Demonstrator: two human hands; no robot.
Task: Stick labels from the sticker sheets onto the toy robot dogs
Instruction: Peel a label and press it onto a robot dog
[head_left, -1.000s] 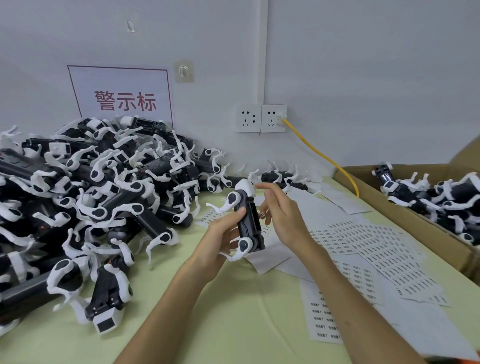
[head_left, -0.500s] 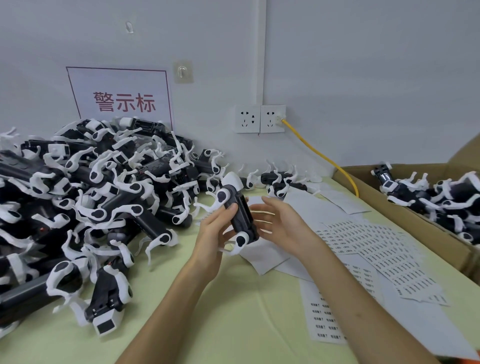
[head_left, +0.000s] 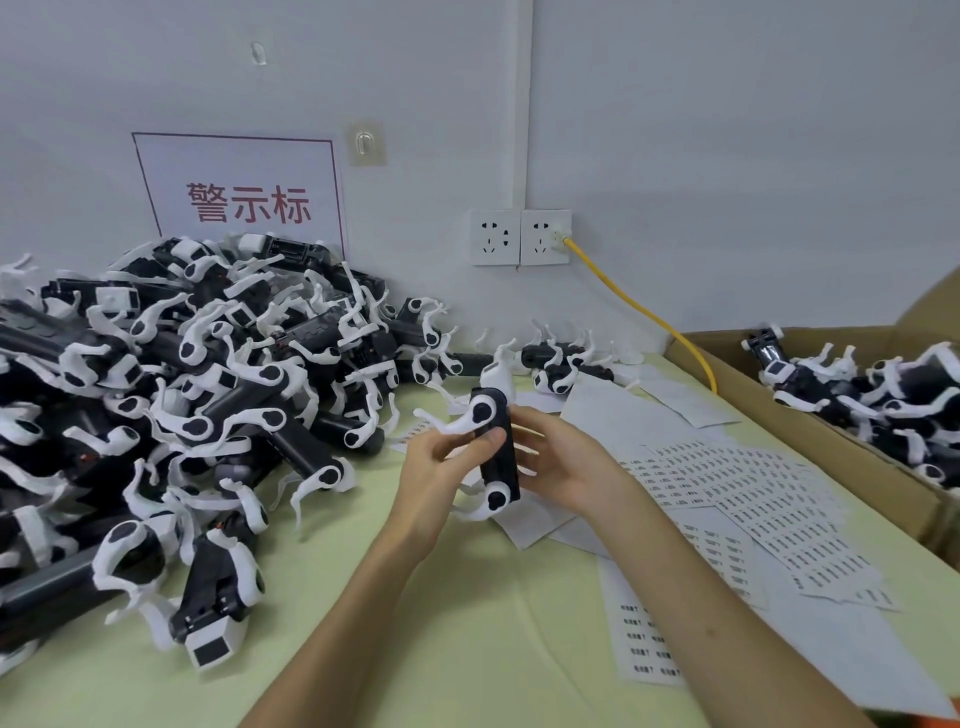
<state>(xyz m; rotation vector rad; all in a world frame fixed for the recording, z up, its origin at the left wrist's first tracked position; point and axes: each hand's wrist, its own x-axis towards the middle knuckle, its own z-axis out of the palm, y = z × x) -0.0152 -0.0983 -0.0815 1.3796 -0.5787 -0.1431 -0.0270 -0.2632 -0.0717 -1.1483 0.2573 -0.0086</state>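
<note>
Clutching toy robot dog (head_left: 500, 457) in left hand (head_left: 434, 475), pressing right hand (head_left: 569, 467) flat-fingered against its side, above desk (head_left: 493, 634).

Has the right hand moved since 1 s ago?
Yes: the right hand dropped lower, farther below the wall socket, and now rests behind the toy dog.

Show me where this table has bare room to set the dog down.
Bare tablecloth lies nearer you than the held dog, between the dog pile and the sticker sheets. The pile, the sheets and the cardboard box are crowded.
</note>
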